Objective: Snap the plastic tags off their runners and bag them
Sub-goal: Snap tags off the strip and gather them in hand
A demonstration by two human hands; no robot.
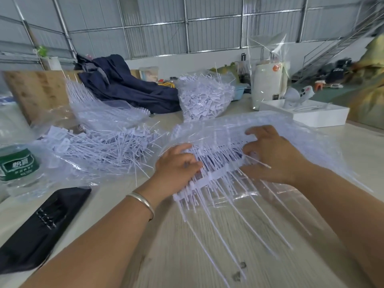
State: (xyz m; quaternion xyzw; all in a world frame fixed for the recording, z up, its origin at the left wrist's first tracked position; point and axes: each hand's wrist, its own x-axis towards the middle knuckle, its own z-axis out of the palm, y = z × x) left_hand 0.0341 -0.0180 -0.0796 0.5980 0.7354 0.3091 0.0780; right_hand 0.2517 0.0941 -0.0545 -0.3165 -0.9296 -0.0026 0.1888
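A lot of the job looks done, but a lot is left too. Far past the hands stands a full bag (pixel 204 98) stuffed with loose tags. To the left of the left hand (pixel 176 167) lies a big pile (pixel 104 146) of thin white sticks on clear plastic; I think these are bare runners and bits, but it is too blurry to be sure. Past that pile lies another heap (pixel 99 109) of white plastic combs, which may still need snapping.

Right now both hands are on one bunch of tags (pixel 218 173). It sits between the hands, on the desk (pixel 187 256), and its long thin tails fan out toward the person. A clear bag (pixel 270 125) lies under and around the bunch, just past the right hand (pixel 272 156).

The left hand is curled, with its fingers closed down on the left end of the bunch. The right hand is curled too, and its fingers press and pinch the right end. Both arms reach forward, palms down, wrists low over the desk. The left wrist wears a bracelet (pixel 143 202).

I think this bunch is about to be snapped, so it is not bagged yet. A black pouch (pixel 41 225) and a bottle (pixel 18 167) sit well to the left of the left hand.
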